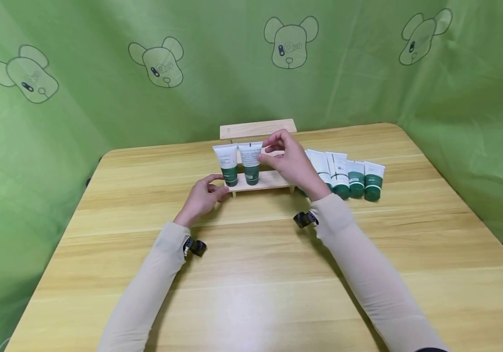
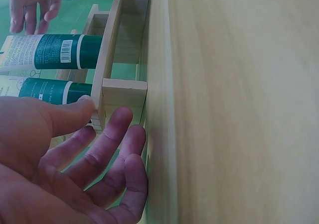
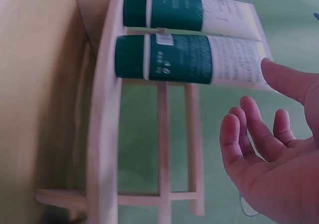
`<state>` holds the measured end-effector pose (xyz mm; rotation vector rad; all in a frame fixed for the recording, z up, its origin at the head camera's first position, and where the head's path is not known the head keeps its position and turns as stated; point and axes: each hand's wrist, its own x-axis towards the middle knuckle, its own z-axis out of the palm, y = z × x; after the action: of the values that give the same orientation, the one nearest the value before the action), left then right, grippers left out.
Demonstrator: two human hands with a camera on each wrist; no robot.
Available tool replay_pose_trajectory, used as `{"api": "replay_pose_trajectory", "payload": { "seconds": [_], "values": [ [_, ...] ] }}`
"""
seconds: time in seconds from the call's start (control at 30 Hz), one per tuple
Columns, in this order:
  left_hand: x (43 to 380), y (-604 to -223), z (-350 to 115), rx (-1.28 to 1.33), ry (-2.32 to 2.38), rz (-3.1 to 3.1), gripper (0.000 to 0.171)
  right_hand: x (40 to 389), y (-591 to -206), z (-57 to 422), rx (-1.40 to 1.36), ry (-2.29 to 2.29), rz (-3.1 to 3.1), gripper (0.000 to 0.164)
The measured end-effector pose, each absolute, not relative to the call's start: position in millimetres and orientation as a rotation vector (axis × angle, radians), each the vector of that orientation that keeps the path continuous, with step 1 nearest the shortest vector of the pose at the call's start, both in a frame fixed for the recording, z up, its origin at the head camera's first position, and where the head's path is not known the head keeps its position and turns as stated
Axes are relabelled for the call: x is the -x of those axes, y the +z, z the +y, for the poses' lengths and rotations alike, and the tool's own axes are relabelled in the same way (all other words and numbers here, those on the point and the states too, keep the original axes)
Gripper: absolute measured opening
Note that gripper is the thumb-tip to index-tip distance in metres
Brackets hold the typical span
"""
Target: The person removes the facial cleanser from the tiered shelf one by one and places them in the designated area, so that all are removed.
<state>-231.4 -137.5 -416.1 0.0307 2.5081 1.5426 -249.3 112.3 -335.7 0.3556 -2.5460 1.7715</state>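
Observation:
Two white-and-green squeeze tubes stand side by side, caps down, on the front tier of a small wooden stepped rack (image 1: pixel 273 180). My left hand (image 1: pixel 204 198) holds the rack's left end, its thumb at the board edge beside the cap of the left tube (image 1: pixel 228 164). In the left wrist view the other fingers spread around and below that end. My right hand (image 1: pixel 293 164) is beside the right tube (image 1: pixel 250 164). Its thumb (image 3: pixel 289 82) is at the tube's white crimped end, and the other fingers are loosely bent, apart from the tube.
Several more white-and-green tubes (image 1: pixel 339 176) lie in a row on the wooden table (image 1: pixel 242 274), right of the rack. The rack's raised back board (image 1: pixel 258 129) stands near the table's far edge. A green curtain (image 1: pixel 225 58) with printed bear heads hangs behind and at both sides.

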Motion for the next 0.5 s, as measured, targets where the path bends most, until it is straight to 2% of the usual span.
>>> {"api": "replay_pose_trajectory", "payload": {
  "seconds": [0.5],
  "values": [
    [231.4, -414.8, -136.1, -0.030, 1.529, 2.517, 0.045, 254.2, -348.9, 106.6, -0.378, 1.704, -2.636, 0.044]
  ]
}}
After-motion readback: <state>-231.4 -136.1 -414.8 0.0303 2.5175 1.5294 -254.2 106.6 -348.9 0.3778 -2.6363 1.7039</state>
